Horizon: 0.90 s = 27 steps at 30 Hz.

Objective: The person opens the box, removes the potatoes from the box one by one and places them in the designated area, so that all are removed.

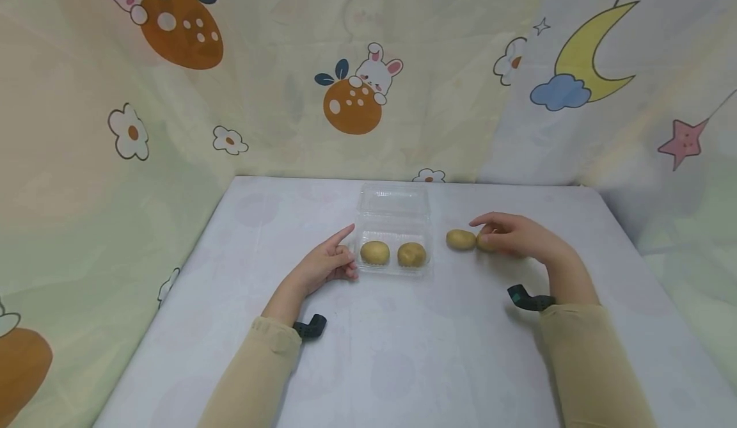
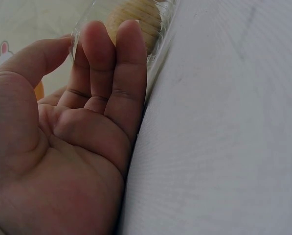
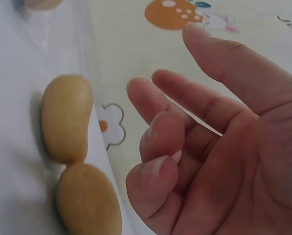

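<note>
A clear plastic clamshell box (image 1: 394,273) lies with its lid folded back. Two potatoes, one on the left (image 1: 375,253) and one on the right (image 1: 411,254), sit in its base. My left hand (image 1: 324,263) is at the box's left side, fingertips right at the clear wall and index finger extended. To the right of the box, two more potatoes lie end to end: a nearer one (image 3: 89,200) and one closer to the box (image 1: 461,239). Over this pair hovers my right hand (image 1: 518,235), fingers loosely bent, nothing between them; it partly hides the nearer potato in the head view.
The box's raised lid (image 1: 394,199) reaches close to the back edge of the white-covered table (image 1: 391,364). A printed curtain (image 1: 276,95) with rabbits, flowers and a moon hangs around the back and sides. Each wrist carries a small black camera mount (image 1: 526,299).
</note>
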Each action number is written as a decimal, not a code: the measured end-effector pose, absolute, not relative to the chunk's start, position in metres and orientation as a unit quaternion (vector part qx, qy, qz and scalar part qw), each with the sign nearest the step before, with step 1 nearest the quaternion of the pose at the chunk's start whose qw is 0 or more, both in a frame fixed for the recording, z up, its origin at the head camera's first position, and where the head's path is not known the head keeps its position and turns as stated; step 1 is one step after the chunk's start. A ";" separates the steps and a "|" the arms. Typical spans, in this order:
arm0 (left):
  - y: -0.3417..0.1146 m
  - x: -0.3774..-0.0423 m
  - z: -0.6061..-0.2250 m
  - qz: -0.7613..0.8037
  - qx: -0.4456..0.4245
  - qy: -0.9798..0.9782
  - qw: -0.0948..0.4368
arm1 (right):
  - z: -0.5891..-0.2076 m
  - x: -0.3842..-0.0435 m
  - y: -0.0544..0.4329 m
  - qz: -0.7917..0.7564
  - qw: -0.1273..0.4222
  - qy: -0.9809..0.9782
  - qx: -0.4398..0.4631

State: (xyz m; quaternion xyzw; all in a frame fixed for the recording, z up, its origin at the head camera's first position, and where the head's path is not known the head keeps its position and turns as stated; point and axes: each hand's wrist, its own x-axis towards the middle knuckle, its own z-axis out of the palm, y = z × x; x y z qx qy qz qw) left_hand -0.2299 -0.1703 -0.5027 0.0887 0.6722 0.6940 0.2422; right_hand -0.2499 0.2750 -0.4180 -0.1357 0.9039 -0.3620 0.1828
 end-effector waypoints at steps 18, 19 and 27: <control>-0.170 -0.228 -0.498 0.695 0.084 0.670 0.247 | -0.402 -0.276 0.197 -0.389 0.277 0.849 -0.228; -0.170 -0.228 -0.498 0.695 0.083 0.670 0.247 | -0.401 -0.277 0.192 -0.383 0.281 0.850 -0.230; -0.170 -0.228 -0.500 0.695 0.086 0.670 0.247 | -0.400 -0.288 0.159 -0.376 0.310 0.836 -0.254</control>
